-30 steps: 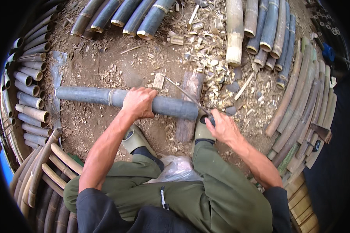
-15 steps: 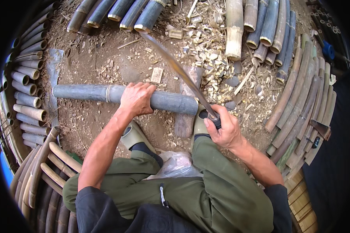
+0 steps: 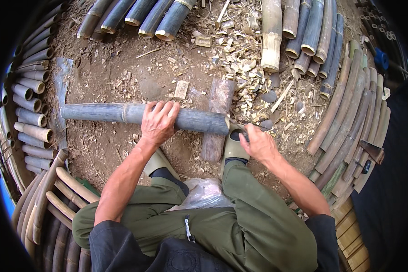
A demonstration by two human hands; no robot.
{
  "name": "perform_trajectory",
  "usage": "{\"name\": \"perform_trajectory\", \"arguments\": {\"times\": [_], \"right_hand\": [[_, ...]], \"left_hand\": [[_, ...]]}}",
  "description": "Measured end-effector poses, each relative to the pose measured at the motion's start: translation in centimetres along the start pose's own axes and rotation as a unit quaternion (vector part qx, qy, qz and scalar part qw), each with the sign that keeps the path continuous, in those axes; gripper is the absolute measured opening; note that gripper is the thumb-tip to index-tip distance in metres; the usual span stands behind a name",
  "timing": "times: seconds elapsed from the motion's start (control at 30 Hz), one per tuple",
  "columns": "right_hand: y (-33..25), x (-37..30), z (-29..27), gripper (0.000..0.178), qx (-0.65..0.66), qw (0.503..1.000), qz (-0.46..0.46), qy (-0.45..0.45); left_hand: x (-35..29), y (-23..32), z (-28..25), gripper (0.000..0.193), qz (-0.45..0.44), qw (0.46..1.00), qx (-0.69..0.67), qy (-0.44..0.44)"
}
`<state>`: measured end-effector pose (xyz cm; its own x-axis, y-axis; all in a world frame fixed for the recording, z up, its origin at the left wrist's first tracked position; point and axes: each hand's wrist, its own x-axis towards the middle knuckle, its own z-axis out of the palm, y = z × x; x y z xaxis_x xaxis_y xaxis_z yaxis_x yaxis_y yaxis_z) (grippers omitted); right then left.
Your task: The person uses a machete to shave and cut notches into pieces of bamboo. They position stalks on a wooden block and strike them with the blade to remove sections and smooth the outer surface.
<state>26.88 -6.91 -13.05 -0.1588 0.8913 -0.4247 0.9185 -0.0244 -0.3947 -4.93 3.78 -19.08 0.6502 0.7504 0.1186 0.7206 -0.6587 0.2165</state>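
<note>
Bamboo tube [image 3: 195, 120], grey-blue and jointed, crosses over a weathered wooden block [image 3: 212, 147], its right end close by a green clog [image 3: 235, 150]. The left hand [image 3: 160, 123] grips it near the middle, fingers wrapped over; the right hand [image 3: 262, 147] curls round a knife [image 3: 240, 127], mostly hidden, just beyond that end. Pale chips [image 3: 249, 97] litter the ground [image 3: 109, 72], and cut bamboo poles [image 3: 272, 36] crowd both sides.
</note>
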Motion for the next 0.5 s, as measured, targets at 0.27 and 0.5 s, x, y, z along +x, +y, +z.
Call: {"name": "perform_trajectory", "arguments": {"times": [0.27, 0.5], "right_hand": [[-5.1, 0.4, -4.0, 0.029, 0.21, 0.939, -0.153, 0.223], [0.0, 0.2, 0.3, 0.029, 0.106, 0.989, 0.083, -0.056]], "left_hand": [[-0.7, -0.4, 0.2, 0.054, -0.007, 1.0, 0.007, -0.016], [0.0, -2.5, -2.6, 0.072, -0.023, 0.961, -0.03, -0.275]]}}
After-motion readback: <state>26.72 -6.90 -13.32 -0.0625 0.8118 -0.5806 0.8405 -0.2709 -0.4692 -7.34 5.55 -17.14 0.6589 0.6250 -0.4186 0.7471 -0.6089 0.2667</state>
